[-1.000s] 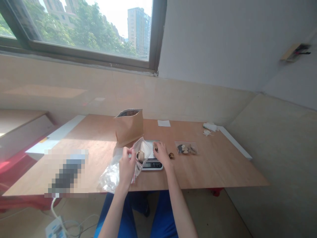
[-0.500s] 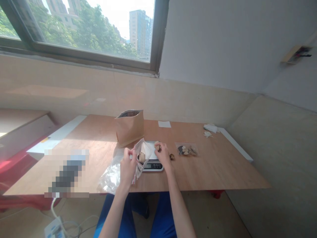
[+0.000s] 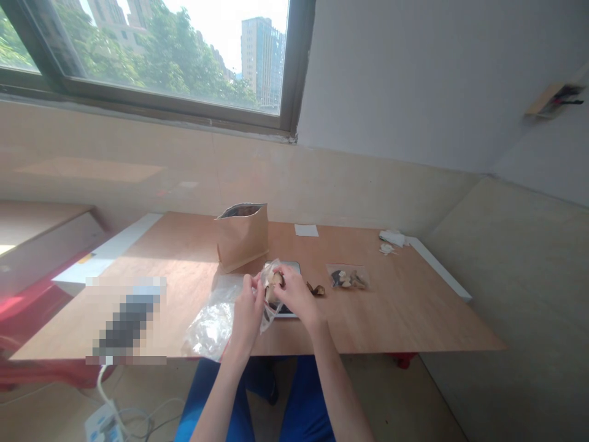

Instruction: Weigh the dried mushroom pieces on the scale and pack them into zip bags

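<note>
My left hand (image 3: pixel 248 305) is closed on the edge of a small clear zip bag (image 3: pixel 269 321), with tan dried slices inside it. At the bag's mouth, my right hand (image 3: pixel 294 293) pinches a tan dried slice (image 3: pixel 277 279). Both hands are close together over a kitchen scale (image 3: pixel 291 267), whose platform and display are mostly covered by the hands and bag. Dark brown dried pieces (image 3: pixel 316 289) lie on the table just right of the scale.
A brown paper pouch (image 3: pixel 243 236) stands open behind the scale. Left of my hands lies a crumpled clear plastic bag (image 3: pixel 211 322). A filled clear packet (image 3: pixel 348 277) is to the right. White paper (image 3: pixel 306 230) and scraps (image 3: pixel 391 237) lie farther back on the wooden table (image 3: pixel 414 307).
My right hand has moved left with the slice, from over the scale platform to the zip bag's mouth. My left hand and the bag have shifted slightly right. More dark pieces show beside the scale.
</note>
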